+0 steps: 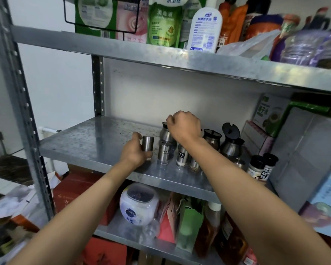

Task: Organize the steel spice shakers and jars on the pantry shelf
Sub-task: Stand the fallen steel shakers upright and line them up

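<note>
My left hand (135, 153) grips a small steel shaker (148, 147) standing on the middle metal shelf (88, 142). To its right stand two more steel shakers (164, 153), one of them (182, 156) with a glass base, and another partly behind my right arm. My right hand (183, 127) reaches over the back row, its curled fingers on the black lid of a steel jar (165, 132). Two other steel jars with black lids (211, 138) (232, 142) stand further right. What the right fingers hold is hidden.
Two plastic spice bottles with black caps (263, 167) stand at the shelf's right front. Boxes (271, 115) crowd the right end. The upper shelf holds refill pouches and a white bottle (204, 25). A white jar (139, 204) and bags fill the shelf below.
</note>
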A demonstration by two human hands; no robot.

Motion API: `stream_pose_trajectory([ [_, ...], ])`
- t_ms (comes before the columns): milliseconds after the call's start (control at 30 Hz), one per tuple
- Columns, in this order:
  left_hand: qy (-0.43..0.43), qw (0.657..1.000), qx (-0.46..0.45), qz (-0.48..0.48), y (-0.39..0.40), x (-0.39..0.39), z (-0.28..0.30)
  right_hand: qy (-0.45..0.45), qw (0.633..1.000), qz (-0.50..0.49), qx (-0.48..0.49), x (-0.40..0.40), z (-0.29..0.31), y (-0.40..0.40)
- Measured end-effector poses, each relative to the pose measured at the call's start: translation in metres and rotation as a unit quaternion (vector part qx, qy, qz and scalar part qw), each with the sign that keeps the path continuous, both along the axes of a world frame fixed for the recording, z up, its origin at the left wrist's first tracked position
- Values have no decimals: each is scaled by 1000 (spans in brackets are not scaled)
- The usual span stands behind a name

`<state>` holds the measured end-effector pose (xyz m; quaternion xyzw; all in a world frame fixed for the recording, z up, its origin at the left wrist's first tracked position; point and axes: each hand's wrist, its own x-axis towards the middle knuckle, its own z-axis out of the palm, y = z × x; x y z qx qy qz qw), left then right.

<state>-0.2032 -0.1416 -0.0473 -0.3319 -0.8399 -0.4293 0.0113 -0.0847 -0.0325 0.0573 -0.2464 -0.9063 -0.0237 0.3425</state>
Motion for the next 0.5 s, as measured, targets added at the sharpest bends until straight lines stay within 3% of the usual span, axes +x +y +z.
stream_pose_trajectory([
  [233,54,998,1,-11,-16,11,-8,-15,1000,3,6,3,-5,-16],
  [500,10,1000,4,-22,-15,15,-9,-92,994,32,-48,3,-1,-24],
])
